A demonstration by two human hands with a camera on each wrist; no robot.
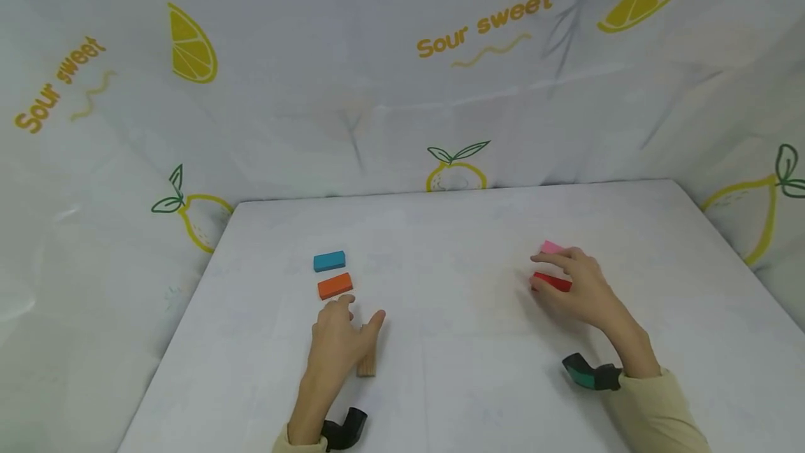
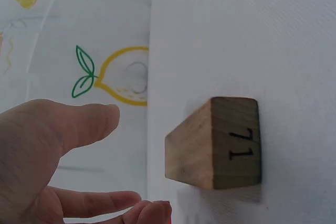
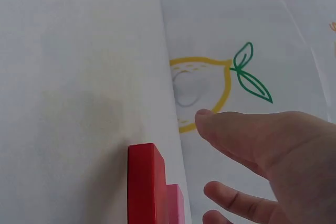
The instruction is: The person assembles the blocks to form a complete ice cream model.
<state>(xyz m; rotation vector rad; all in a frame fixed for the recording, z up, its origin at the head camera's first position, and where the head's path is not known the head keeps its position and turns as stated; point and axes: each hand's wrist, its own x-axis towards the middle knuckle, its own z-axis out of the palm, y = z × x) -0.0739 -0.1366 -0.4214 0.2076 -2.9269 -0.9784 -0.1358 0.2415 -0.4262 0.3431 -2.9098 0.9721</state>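
In the head view my left hand [image 1: 339, 338] hovers over a plain wooden block [image 1: 367, 363], thumb and fingers spread apart and holding nothing. The left wrist view shows that wooden block [image 2: 212, 145] lying apart from the hand [image 2: 58, 156], with dark marks like "71" on its end. On the other side, my right hand [image 1: 581, 289] reaches over a red block [image 1: 555, 282], partly covering it. A pink block [image 1: 550, 247] lies just beyond. From the right wrist, the red block [image 3: 144, 184] stands clear of the spread fingers [image 3: 241, 203].
An orange block [image 1: 335, 286] and a blue block [image 1: 330, 261] lie just beyond my left hand. All the blocks rest on a white tabletop [image 1: 440, 264]. A white sheet [image 1: 302, 89] printed with lemons hangs behind and at the sides.
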